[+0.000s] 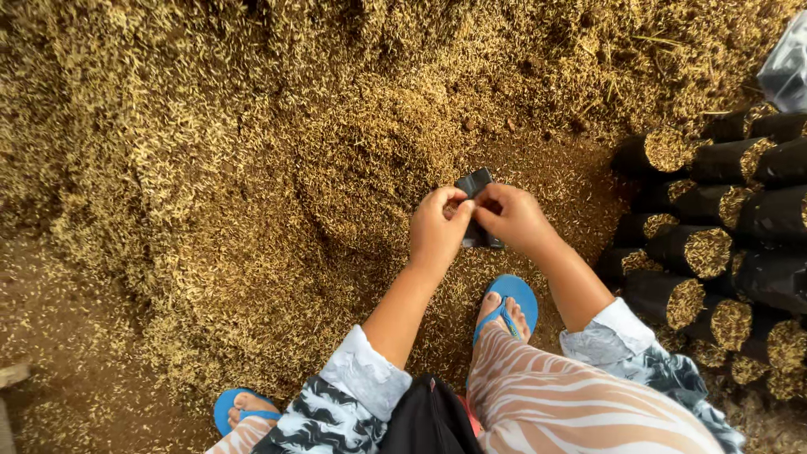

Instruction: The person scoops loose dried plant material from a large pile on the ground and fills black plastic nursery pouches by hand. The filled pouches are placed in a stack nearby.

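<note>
Both hands meet at centre frame, left hand and right hand pinching a small flat black bag between fingertips above the husk heap. Filled black bags lie stacked at the right edge; blue sandals show below.

A small flat black bag sits at the centre of the frame, pinched between both hands. At the right edge, filled black bags lie stacked with husk-packed round mouths showing. A clear plastic bag occupies the upper right corner.
</note>
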